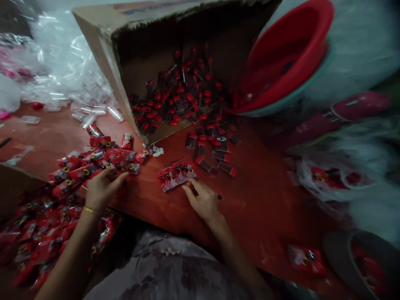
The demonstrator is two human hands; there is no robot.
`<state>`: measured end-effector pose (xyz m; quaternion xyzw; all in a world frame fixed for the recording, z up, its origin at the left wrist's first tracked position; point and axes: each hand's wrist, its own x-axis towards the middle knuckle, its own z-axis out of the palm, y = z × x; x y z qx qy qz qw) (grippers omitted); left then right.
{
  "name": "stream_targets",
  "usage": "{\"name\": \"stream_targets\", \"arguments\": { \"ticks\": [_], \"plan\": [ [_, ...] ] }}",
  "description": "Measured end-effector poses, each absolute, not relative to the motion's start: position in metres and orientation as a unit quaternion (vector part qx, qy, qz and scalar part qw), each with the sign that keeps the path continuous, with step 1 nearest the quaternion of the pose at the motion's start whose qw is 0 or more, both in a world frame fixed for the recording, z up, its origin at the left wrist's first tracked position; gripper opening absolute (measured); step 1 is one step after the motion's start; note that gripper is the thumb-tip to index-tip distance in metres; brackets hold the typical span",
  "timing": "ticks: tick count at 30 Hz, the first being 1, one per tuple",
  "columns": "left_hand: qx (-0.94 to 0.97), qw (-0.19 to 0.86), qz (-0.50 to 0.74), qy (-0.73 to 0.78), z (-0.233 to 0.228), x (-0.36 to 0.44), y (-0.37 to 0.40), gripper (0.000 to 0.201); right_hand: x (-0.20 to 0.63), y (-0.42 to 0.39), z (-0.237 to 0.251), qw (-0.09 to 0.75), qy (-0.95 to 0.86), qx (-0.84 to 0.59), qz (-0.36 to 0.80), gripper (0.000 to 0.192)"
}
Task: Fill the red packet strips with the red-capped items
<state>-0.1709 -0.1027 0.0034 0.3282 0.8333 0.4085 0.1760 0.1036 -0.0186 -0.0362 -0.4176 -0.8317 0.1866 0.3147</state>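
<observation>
Packet fan [176, 174]: near side of cardboard box [99, 52]; likely light, limp, slippery; best pinched at an edge, layers together.
Right hand [204, 202]: at fan's edge; clamped or not, can't tell.
Left hand [101, 187]: near-left of box, by red packets [117, 156]; thumb, finger apart.

Reddish-brown tabletop [265, 208], bearing an open cardboard box [98, 46] on its side, with loose red-capped containers [221, 156] scattered before its mouth. At left, a heap of small red packets [117, 156], clear plastic pieces [115, 113] behind; at lower right, a red-and-clear bag [308, 259].
</observation>
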Motion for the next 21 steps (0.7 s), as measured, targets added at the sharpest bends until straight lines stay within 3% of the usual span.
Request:
{"name": "stream_targets", "arguments": {
  "ticks": [3,5,8,11,21],
  "plan": [
    [0.385,-0.059,0.226,0.893,0.022,-0.183,-0.096,0.061,0.118,-0.007,-0.040,0.322,-0.811,-0.460,0.165,0.025],
    [0.441,-0.139,0.204,0.863,0.027,-0.171,-0.082,0.057,0.123,-0.004,-0.042,0.328,-0.801,-0.476,0.156,0.024],
    [0.572,-0.093,0.168,0.798,0.017,-0.146,-0.048,0.040,0.124,-0.007,-0.044,0.332,-0.801,-0.475,0.152,0.023],
    [0.618,-0.050,0.080,0.780,-0.003,-0.140,-0.019,0.037,0.127,-0.013,-0.047,0.328,-0.809,-0.461,0.158,0.022],
    [0.525,-0.121,0.042,0.842,-0.010,-0.184,-0.018,0.037,0.144,-0.012,-0.058,0.328,-0.807,-0.467,0.151,0.020]
  ]
}}
